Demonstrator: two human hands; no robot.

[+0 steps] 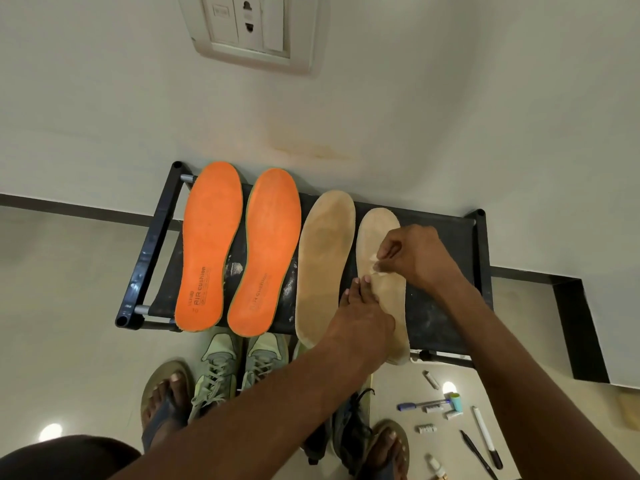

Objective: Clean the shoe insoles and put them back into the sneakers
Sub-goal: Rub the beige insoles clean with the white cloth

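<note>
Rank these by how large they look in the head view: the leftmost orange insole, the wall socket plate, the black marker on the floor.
1. The leftmost orange insole looks largest.
2. The wall socket plate is second, though the top edge of the picture cuts it off.
3. The black marker looks smallest.

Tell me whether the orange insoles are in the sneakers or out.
Out. Both orange insoles lie flat on the black rack; the green sneakers stand below.

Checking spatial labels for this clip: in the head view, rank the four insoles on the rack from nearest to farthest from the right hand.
1. Right tan insole, under the right hand.
2. Left tan insole, next over to the left.
3. Right orange insole, mid-rack.
4. Left orange insole, at the rack's left end.
</note>
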